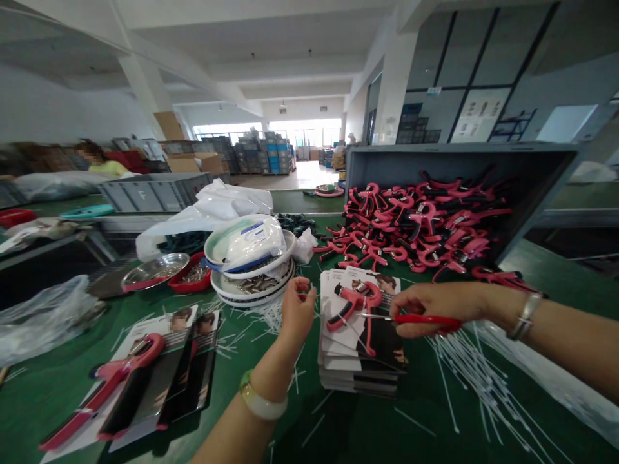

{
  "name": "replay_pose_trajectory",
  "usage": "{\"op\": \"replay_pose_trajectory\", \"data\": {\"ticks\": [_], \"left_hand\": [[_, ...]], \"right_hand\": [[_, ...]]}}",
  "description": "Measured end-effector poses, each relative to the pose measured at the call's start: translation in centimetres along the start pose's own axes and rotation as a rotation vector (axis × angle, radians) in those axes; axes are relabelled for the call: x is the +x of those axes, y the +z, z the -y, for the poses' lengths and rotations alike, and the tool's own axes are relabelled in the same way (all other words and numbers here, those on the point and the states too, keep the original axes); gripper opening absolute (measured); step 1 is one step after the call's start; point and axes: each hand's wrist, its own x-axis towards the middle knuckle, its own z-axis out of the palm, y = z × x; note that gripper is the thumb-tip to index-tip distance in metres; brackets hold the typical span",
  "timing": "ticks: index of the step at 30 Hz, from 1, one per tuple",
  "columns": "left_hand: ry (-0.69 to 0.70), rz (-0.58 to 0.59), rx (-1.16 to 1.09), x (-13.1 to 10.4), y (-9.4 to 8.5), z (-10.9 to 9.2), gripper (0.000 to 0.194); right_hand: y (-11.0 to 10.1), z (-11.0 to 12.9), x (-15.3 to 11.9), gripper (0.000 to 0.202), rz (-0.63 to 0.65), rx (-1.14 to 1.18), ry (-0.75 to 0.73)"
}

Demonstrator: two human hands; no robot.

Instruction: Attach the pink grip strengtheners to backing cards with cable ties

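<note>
My right hand (435, 301) is closed round red-handled scissors (411, 319), their blades pointing left over a pink-and-black plier-like tool (358, 303). That tool lies on the top card of a printed card stack (338, 357), with a white cable tie across its handle. Just left of the stack, my left hand (296, 310) is raised with thumb and fingers pinched together; whatever small thing may be between them is too small to name. More pink tools on cards (130, 380) lie at the lower left. Loose white cable ties (474, 380) spread below my right hand.
A tipped grey crate (454, 149) spills many pink tools (411, 225) at the back right. Stacked white bowls (251, 299) hold metal parts, with a metal dish (155, 270) and red tray (191, 274) beside them. A person (104, 161) is in the left background.
</note>
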Motion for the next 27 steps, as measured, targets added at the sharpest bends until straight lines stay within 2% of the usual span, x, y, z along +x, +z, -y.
{"op": "replay_pose_trajectory", "data": {"ticks": [2,3,6,8,12,17,22,27], "left_hand": [[0.039,-0.046,0.050,0.1,-1.0,0.3,0.025],[0.071,0.005,0.090,-0.1,-1.2,0.3,0.025],[0.124,0.328,0.187,-1.4,-1.2,0.0,0.027],[0.092,0.449,0.183,-2.2,-0.8,-0.1,0.030],[0.014,0.468,0.102,-2.2,-0.3,0.0,0.029],[-0.065,0.543,-0.022,-1.2,-0.2,0.6,0.029],[-0.056,0.548,-0.039,-1.0,-0.3,0.7,0.031],[-0.062,0.593,-0.069,-1.0,-0.5,0.2,0.028]], "right_hand": [[-0.5,0.9,0.6,0.058,0.033,-0.148,-0.022],[-0.6,1.4,1.0,0.059,0.051,-0.208,-0.024],[-0.8,2.6,2.5,0.061,0.102,-0.292,-0.006],[-0.9,3.0,3.3,0.062,0.121,-0.287,0.019],[-1.4,3.4,4.4,0.063,0.141,-0.237,0.064],[-2.0,3.6,5.5,0.059,0.178,-0.246,0.044],[-2.5,4.0,6.1,0.059,0.189,-0.340,0.019],[-2.5,4.3,5.7,0.056,0.150,-0.401,-0.073]]}}
